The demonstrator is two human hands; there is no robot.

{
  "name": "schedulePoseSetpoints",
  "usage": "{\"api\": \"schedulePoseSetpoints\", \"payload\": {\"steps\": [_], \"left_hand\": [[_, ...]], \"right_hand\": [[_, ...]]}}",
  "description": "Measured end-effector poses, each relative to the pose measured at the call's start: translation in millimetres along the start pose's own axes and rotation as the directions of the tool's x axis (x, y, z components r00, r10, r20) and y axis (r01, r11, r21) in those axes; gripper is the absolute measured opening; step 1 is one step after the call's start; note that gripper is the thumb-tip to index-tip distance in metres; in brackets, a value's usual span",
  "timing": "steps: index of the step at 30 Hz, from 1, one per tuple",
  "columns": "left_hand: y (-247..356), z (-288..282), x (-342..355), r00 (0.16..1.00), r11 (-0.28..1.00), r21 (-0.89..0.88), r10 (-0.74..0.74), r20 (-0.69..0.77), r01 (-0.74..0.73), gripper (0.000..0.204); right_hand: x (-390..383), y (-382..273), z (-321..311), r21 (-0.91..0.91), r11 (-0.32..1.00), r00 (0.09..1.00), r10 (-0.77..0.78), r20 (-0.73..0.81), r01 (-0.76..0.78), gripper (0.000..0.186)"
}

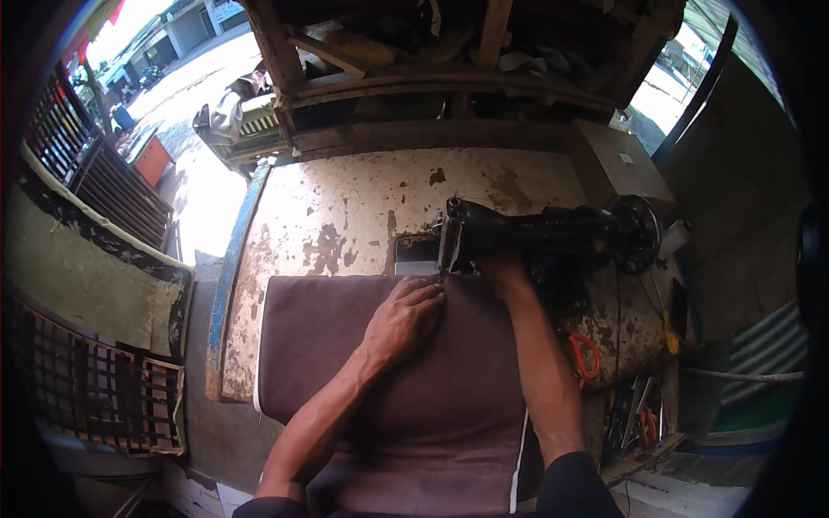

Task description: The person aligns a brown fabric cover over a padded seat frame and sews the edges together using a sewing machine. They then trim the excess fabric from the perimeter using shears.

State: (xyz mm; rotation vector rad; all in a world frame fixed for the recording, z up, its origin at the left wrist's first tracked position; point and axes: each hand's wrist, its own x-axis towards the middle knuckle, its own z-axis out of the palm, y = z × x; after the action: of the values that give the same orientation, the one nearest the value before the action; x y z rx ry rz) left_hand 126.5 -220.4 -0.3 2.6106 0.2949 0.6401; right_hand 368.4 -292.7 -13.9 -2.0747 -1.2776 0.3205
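One brown leatherette-like sheet (319,345), surface's (294,203) near side; far edge running left-right, at the black sewing machine's (544,231) needle end. Left hand (406,315): just left, flat upon it, fingers together. Right hand (503,274): under machine arm, grip untellable.

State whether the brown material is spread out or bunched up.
Spread out: the brown material lies broad and mostly smooth beneath the left hand, its far edge nearly straight.
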Motion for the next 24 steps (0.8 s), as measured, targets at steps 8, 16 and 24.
{"api": "schedulePoseSetpoints", "payload": {"steps": [8,16,24], "left_hand": [[2,0,-5,1.0,1.0,0.009,0.016,0.019,-0.016,0.033],[7,-6,-5,0.999,0.999,-0.023,0.024,-0.038,-0.025,0.029],[7,-7,-3,0.951,0.934,-0.319,-0.233,-0.204,0.16,0.025]], "right_hand": [[-41,-22,-24,0.085,0.994,0.983,0.046,0.176,-0.062,0.032],[-76,-51,-6,0.265,0.943,0.978,-0.177,-0.109,0.2,0.021],[-81,-71,16,-0.009,0.979,0.967,-0.202,-0.152,0.203,0.021]]}}
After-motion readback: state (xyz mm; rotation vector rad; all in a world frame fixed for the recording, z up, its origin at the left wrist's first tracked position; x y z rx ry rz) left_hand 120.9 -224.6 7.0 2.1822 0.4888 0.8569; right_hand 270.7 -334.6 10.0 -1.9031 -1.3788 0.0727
